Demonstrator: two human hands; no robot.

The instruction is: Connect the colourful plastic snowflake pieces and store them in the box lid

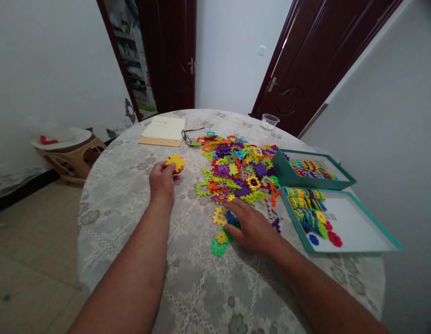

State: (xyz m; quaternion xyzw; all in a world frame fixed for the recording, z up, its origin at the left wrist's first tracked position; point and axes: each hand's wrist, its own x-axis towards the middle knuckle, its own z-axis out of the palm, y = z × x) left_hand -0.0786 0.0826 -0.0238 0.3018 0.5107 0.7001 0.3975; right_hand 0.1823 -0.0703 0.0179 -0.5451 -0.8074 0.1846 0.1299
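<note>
My left hand rests on the round table with its fingers closed on a yellow gear-shaped plastic piece. My right hand lies palm down near the front of a pile of coloured interlocking plastic pieces, its fingertips pinched on a blue piece. Beside those fingers lie a yellow square piece and a green and yellow round piece.
Two teal box halves stand at the right: the far one and the near one both hold sorted pieces. A tan booklet, black glasses and a clear cup lie at the back. A stool stands left of the table.
</note>
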